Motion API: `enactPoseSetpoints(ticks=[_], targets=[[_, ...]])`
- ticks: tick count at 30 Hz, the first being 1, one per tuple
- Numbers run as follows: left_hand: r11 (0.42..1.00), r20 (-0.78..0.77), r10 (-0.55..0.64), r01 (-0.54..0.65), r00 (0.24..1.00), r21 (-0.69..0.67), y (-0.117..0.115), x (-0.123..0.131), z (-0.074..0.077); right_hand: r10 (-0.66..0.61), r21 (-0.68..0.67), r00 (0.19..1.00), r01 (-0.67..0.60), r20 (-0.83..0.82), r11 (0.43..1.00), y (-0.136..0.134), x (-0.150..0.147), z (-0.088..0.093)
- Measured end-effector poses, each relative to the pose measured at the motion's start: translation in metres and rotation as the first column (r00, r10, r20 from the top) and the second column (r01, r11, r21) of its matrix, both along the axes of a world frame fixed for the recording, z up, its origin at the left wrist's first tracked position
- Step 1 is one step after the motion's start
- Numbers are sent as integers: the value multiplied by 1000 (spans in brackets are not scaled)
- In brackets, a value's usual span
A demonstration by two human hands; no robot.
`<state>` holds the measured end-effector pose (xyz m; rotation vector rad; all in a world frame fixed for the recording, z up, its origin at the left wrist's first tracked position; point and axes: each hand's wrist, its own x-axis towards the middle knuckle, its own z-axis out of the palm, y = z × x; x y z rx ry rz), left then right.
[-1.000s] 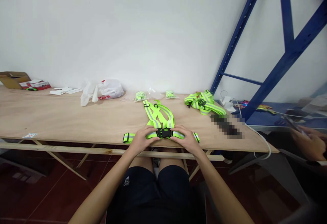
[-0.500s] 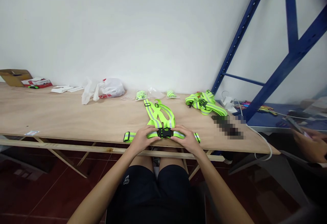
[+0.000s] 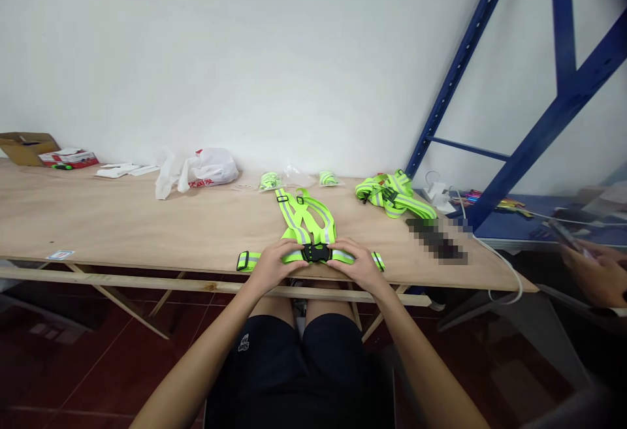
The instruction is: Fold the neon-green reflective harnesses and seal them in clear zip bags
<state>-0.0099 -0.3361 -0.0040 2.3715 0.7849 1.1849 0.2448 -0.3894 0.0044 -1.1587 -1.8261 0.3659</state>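
Note:
A neon-yellow reflective harness [image 3: 323, 215] with grey stripes lies near the table's front edge, its shoulder straps stretching away from me. At its waist strap sits a black buckle [image 3: 317, 253], its two halves together. My left hand [image 3: 275, 262] is closed on the strap at the buckle's left side, thumb below and fingers above. From the right, my right hand [image 3: 359, 263] grips the strap at the buckle's other side in the same way. Black strap adjusters show at the waist strap's left end and on the shoulder straps.
Another bundled reflective harness [image 3: 394, 194] lies to the right, beside a pixelated dark area. Two bagged neon bundles [image 3: 269, 181] and a white plastic bag [image 3: 213, 166] stand along the wall. A blue metal frame [image 3: 460, 70] rises at right, near another person's hand [image 3: 595, 275] holding a phone.
Both my hands keep their hold at the buckle, and the harness stays where it was. Only the camera view has shifted slightly.

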Motion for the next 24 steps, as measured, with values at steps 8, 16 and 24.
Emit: enactPoseSetpoints(ticks=[8, 16, 24], targets=[[1000, -21, 3, -3, 1000, -9, 1, 1, -1, -2, 5, 999, 1, 35, 1000, 3, 1, -5], [1000, -87, 14, -13, 996, 8, 1, 0, 0, 10, 24, 994, -12, 105, 1000, 3, -1, -7], [999, -352, 48, -44, 935, 18, -3, -28, 32, 1, -56, 963, 15, 270, 998, -3, 15, 9]])
